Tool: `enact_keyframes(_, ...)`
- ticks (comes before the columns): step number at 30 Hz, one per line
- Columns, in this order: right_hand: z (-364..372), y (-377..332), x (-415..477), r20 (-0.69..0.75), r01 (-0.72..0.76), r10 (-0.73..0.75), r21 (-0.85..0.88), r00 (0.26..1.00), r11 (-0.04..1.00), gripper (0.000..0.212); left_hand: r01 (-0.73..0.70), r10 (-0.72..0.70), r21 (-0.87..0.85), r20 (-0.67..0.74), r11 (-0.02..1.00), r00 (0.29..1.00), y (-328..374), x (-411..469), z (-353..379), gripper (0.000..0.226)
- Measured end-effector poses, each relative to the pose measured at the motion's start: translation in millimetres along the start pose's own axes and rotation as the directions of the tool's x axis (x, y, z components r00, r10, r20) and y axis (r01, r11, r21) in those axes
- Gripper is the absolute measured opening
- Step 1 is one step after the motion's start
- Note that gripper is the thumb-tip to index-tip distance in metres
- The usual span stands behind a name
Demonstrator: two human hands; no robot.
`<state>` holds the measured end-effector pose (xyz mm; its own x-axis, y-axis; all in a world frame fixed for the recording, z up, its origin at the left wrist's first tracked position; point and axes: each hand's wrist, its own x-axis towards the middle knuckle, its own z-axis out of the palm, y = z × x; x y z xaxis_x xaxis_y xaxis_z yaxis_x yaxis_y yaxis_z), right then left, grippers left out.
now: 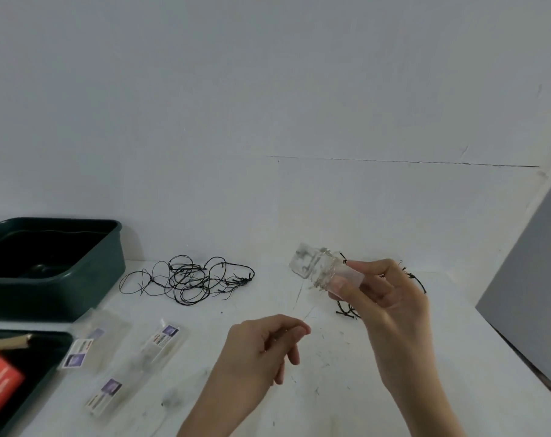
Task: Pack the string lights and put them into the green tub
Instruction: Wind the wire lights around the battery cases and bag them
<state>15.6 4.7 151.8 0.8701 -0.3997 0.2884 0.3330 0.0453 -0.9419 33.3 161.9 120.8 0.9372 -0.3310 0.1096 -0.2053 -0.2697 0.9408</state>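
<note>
My right hand (390, 307) grips a clear plastic battery case (312, 268) with thin silvery light wire wound round it, held above the white table. My left hand (264, 345) pinches the free end of that fine wire (301, 302) between thumb and forefinger, just below the case. A loose tangle of dark string lights (189, 279) lies on the table to the left. More dark string (349, 312) lies under and behind my right hand. The dark green tub (110, 263) stands at the far left, with nothing visible inside it.
Three clear plastic packets with labels (116, 361) lie on the table left of my left hand. A second dark tray (40, 383) at the lower left holds a red box and a brown stick. A grey panel (532, 288) rises at the right.
</note>
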Motion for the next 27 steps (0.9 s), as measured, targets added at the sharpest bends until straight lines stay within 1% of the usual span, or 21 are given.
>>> enact_keyframes(3,-2.0,2.8,0.0,-0.011,-0.085,0.085,0.043,0.996,0.996,0.016,0.004,-0.004,0.112,0.006,0.994,1.0,0.9,-5.1,-4.8,0.018)
enact_keyframes(5,-2.0,7.2,-0.6,-0.041,-0.067,0.067,0.001,0.997,0.998,0.016,0.003,-0.011,0.178,0.045,0.984,0.999,3.9,-8.0,-7.7,0.017)
enact_keyframes(6,-1.2,10.7,-2.0,-0.059,-0.039,0.036,-0.051,0.998,0.998,0.017,0.001,-0.018,0.213,0.08,0.977,0.997,5.7,-10.7,-8.1,0.017)
enact_keyframes(8,0.3,18.8,-3.4,-0.092,0.056,-0.072,-0.172,0.993,0.984,0.019,-0.014,-0.025,0.272,0.14,0.962,0.99,12.1,-15.7,-8.5,0.016)
enact_keyframes(10,1.8,29.9,-5.4,-0.106,0.16,-0.201,-0.311,0.974,0.937,0.021,-0.044,-0.016,0.35,0.167,0.936,0.986,18.4,-20.9,-9.2,0.016)
enact_keyframes(11,1.6,36.7,-6.6,-0.083,0.224,-0.278,-0.396,0.957,0.89,0.021,-0.075,0.009,0.404,0.163,0.912,0.987,20.9,-23.4,-10.6,0.016)
enact_keyframes(13,-1.6,50.8,-7.8,0.026,0.344,-0.394,-0.545,0.919,0.765,0.015,-0.165,0.115,0.539,0.126,0.826,0.985,25.4,-25.2,-15.5,0.02)
enact_keyframes(14,-4.1,56.7,-8.4,0.112,0.388,-0.401,-0.579,0.909,0.718,0.013,-0.238,0.217,0.604,0.109,0.761,0.97,25.7,-23.5,-18.7,0.024)
enact_keyframes(15,-7.0,61.3,-9.7,0.212,0.414,-0.36,-0.576,0.908,0.705,0.013,-0.31,0.332,0.666,0.099,0.678,0.938,22.6,-20.0,-22.3,0.026)
enact_keyframes(16,-9.1,63.0,-11.9,0.306,0.406,-0.276,-0.55,0.911,0.73,0.013,-0.355,0.421,0.707,0.089,0.611,0.903,19.3,-16.3,-26.1,0.027)
enact_keyframes(17,-10.9,62.2,-15.2,0.39,0.358,-0.159,-0.515,0.907,0.779,0.014,-0.378,0.485,0.726,0.07,0.575,0.872,15.0,-12.2,-29.0,0.027)
enact_keyframes(18,-12.2,60.8,-19.1,0.46,0.273,-0.027,-0.477,0.887,0.835,0.017,-0.389,0.519,0.729,0.054,0.563,0.853,8.8,-6.6,-32.0,0.027)
enact_keyframes(19,-12.8,59.2,-23.9,0.512,0.165,0.091,-0.432,0.854,0.886,0.02,-0.389,0.529,0.727,0.042,0.566,0.847,-0.3,-1.2,-34.9,0.028)
enact_keyframes(20,-13.3,57.5,-28.4,0.545,0.055,0.174,-0.378,0.82,0.924,0.022,-0.379,0.516,0.713,0.028,0.59,0.856,-9.3,3.3,-36.6,0.03)
enact_keyframes(21,-14.2,56.6,-32.4,0.563,-0.046,0.226,-0.316,0.795,0.948,0.022,-0.35,0.481,0.684,0.0,0.639,0.877,-17.0,5.5,-37.1,0.031)
enact_keyframes(22,-14.5,56.7,-35.9,0.572,-0.136,0.258,-0.248,0.778,0.959,0.02,-0.309,0.424,0.629,-0.036,0.714,0.905,-25.7,6.6,-36.0,0.031)
enact_keyframes(24,-14.1,57.7,-41.1,0.572,-0.275,0.29,-0.114,0.768,0.955,0.019,-0.209,0.269,0.428,-0.083,0.879,0.96,-41.2,5.7,-29.8,0.023)
enact_keyframes(25,-13.5,59.9,-42.9,0.572,-0.334,0.298,-0.043,0.764,0.941,0.023,-0.163,0.198,0.314,-0.082,0.935,0.977,-47.1,4.6,-26.2,0.018)
enact_keyframes(27,-10.5,65.3,-46.5,0.567,-0.448,0.309,0.119,0.763,0.886,0.037,-0.119,0.13,0.144,-0.074,0.983,0.989,-56.6,1.5,-19.6,0.015)
